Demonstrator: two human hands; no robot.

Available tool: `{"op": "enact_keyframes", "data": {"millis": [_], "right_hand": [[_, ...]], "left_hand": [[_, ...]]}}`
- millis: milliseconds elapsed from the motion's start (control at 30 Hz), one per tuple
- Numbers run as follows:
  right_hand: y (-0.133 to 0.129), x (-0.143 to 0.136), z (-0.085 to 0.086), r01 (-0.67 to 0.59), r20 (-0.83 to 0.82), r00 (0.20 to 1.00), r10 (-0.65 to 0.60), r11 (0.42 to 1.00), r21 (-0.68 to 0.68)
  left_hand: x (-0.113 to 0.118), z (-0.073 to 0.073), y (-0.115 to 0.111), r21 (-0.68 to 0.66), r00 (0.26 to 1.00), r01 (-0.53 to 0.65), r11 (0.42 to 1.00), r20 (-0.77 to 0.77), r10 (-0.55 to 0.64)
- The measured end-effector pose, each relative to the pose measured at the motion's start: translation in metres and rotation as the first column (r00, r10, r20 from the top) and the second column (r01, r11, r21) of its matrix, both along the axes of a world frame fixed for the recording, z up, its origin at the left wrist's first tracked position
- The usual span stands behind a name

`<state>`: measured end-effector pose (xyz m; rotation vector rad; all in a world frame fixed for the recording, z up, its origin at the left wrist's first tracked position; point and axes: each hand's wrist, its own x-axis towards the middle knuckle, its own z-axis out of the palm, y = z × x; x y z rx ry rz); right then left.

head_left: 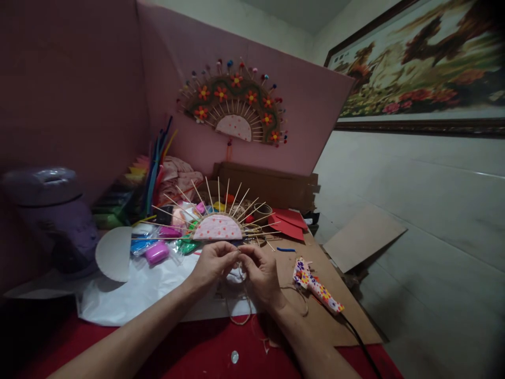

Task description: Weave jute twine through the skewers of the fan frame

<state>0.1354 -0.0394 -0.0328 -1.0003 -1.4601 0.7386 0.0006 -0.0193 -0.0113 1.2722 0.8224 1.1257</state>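
Observation:
My left hand [216,263] and my right hand [261,269] meet at the fingertips, both pinching a thin piece of twine [240,320] that loops down below them onto the red cloth. Just beyond the hands stands a half-round piece covered in pink dotted fabric [218,227], with thin wooden sticks [219,195] fanning out from its curved edge. A finished-looking fan [236,105] with orange flowers and colored balls on its rim hangs on the pink board behind.
A flower-patterned glue gun [317,289] with a black cable lies on cardboard [339,331] at the right. Red sheets [288,223], bagged clay [157,252], a white half disc [114,254] and a purple container [53,226] surround the work. A clear disc [234,357] lies in front.

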Motion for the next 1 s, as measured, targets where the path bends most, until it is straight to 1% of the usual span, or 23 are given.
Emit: {"op": "enact_keyframes", "data": {"millis": [67, 133, 200, 333, 467, 633, 733, 833, 1000], "right_hand": [[0.001, 0.000, 0.001, -0.026, -0.068, 0.997, 0.023, 0.999, -0.045], [0.002, 0.000, 0.001, -0.049, -0.130, 0.991, 0.040, 0.996, -0.070], [0.003, 0.001, 0.002, -0.057, -0.179, 0.983, 0.041, 0.995, -0.087], [0.005, 0.001, 0.002, -0.053, -0.238, 0.971, 0.025, 0.992, -0.114], [0.005, 0.000, 0.003, -0.070, -0.248, 0.968, 0.040, 0.991, -0.113], [0.005, -0.001, 0.004, -0.091, -0.278, 0.959, 0.050, 0.987, -0.134], [0.004, -0.002, 0.005, -0.108, -0.287, 0.956, 0.065, 0.985, -0.135], [0.002, -0.002, 0.006, -0.098, -0.266, 0.962, 0.060, 0.987, -0.130], [0.003, 0.000, 0.007, -0.114, -0.245, 0.966, 0.080, 0.985, -0.126]], "left_hand": [[0.000, 0.000, 0.000, 0.023, 0.999, -0.024, 0.999, -0.033, 0.024], [0.001, -0.001, 0.000, 0.027, 0.999, -0.017, 0.999, -0.043, 0.018], [0.001, -0.003, 0.001, 0.019, 0.999, -0.011, 1.000, -0.042, 0.012], [0.003, -0.005, 0.001, 0.021, 0.997, -0.058, 0.998, -0.053, 0.059], [0.003, -0.002, -0.001, 0.015, 0.997, -0.068, 0.998, -0.044, 0.068], [0.003, 0.004, -0.004, 0.015, 0.999, -0.029, 0.999, -0.015, 0.029], [0.004, 0.005, -0.004, 0.004, 0.999, -0.040, 0.999, -0.004, 0.040], [0.004, 0.005, -0.003, 0.010, 0.999, -0.050, 0.999, -0.020, 0.050], [0.003, 0.005, -0.003, -0.004, 1.000, 0.005, 1.000, -0.023, -0.005]]}}
